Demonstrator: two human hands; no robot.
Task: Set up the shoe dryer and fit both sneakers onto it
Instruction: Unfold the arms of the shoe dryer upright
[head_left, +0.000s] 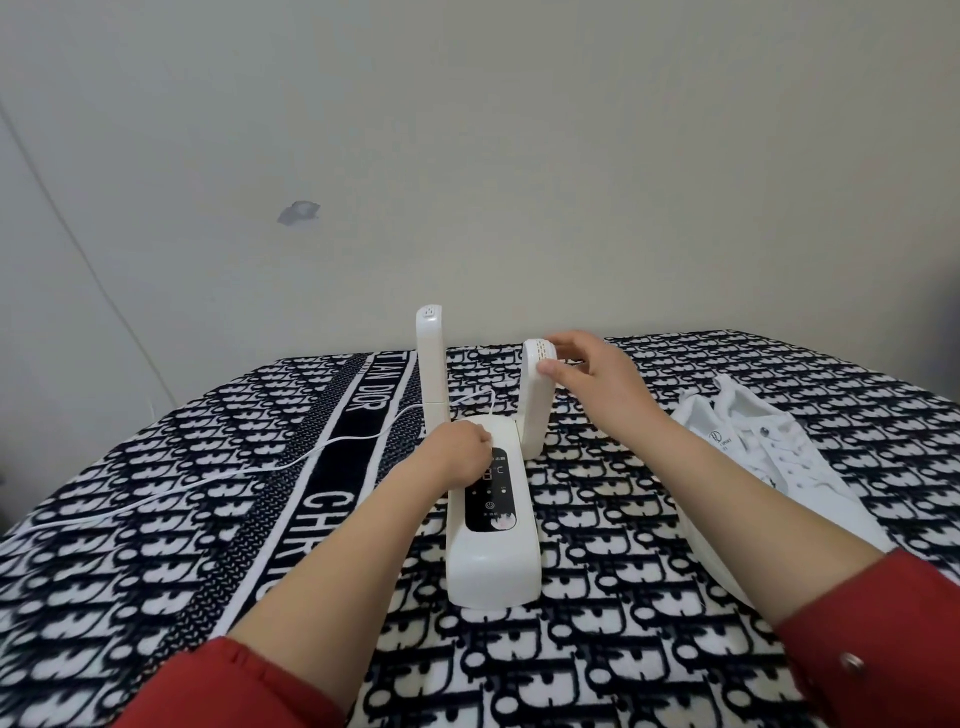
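Note:
A white shoe dryer (493, 561) lies on the patterned blanket, with a black control panel on top. Its left drying arm (431, 358) stands upright and extended. The shorter right drying arm (537, 405) leans up beside it. My right hand (587, 374) pinches the vented tip of that right arm with thumb and fingers. My left hand (460, 452) presses down on the dryer body near the panel's top, fingers curled. White sneakers (769, 457) lie to the right of the dryer, partly behind my right forearm.
A white power cord (249, 467) runs from the dryer leftward across the black-and-white blanket (623, 597) to its left edge. A plain wall rises right behind the bed.

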